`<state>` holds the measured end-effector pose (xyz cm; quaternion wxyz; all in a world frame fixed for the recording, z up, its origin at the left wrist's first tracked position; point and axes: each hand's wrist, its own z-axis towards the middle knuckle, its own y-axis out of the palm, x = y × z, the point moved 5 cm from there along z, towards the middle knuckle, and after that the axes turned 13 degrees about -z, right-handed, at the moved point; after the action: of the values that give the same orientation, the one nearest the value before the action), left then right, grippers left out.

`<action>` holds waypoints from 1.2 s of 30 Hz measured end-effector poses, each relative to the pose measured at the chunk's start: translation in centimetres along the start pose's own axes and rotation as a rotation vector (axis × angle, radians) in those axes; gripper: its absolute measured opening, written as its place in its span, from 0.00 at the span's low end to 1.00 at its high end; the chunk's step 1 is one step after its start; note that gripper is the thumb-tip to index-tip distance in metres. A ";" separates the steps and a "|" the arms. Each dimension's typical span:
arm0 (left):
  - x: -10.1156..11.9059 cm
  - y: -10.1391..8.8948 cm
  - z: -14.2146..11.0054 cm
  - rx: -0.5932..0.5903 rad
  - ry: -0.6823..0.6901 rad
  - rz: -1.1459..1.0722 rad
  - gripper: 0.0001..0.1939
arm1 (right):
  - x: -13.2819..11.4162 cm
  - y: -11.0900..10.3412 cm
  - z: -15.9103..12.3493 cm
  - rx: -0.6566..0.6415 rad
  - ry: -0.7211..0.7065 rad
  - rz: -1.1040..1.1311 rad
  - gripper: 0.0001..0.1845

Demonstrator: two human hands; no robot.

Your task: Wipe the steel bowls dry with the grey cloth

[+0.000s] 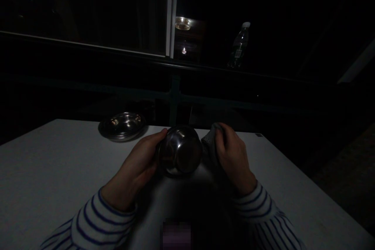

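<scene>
A shiny metal bowl (181, 150) is tilted with its rounded underside towards me, above the white table. My left hand (143, 156) grips its left rim, the thumb along the upper edge and the other fingers hidden behind it. On the bowl's right side, my right hand (233, 152) is closed on a bunched grey cloth (209, 142). The cloth's edge comes close to the bowl; whether they touch I cannot tell. Farther back on the left lies a stack of shallow metal bowls (122, 127).
The white table (73, 172) ends at a far edge just beyond the bowls. Behind it runs a dark window with a white frame (172, 11). A clear plastic bottle (239, 45) with a white cap stands at the window. The room is dim.
</scene>
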<state>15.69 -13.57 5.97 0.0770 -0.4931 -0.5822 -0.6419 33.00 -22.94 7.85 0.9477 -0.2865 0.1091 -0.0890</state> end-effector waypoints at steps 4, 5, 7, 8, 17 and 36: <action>-0.3 0.1 -0.1 -0.027 -0.007 0.038 0.07 | 0.7 -1.8 0.5 0.123 -0.019 -0.350 0.16; -0.4 0.1 -0.1 -0.033 -0.015 0.052 0.07 | 0.5 -2.1 0.5 0.144 -0.021 -0.379 0.15; -0.7 0.3 -0.1 -0.049 -0.025 0.071 0.07 | -0.4 -2.4 0.2 0.164 -0.031 -0.312 0.13; -0.8 0.3 -0.2 -0.056 -0.027 0.072 0.07 | -1.1 -2.4 0.1 0.159 -0.042 -0.231 0.11; -0.6 0.5 -0.9 0.078 0.040 -0.089 0.07 | -5.3 -1.7 -0.8 -0.032 -0.380 0.160 0.13; -1.5 0.7 -1.5 0.091 0.062 -0.033 0.07 | -6.7 -1.2 -1.7 0.011 -0.508 0.115 0.12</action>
<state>16.13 -15.73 5.56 0.1063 -0.4593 -0.6162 -0.6309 25.99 -23.23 8.15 0.9498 -0.2877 -0.1167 0.0390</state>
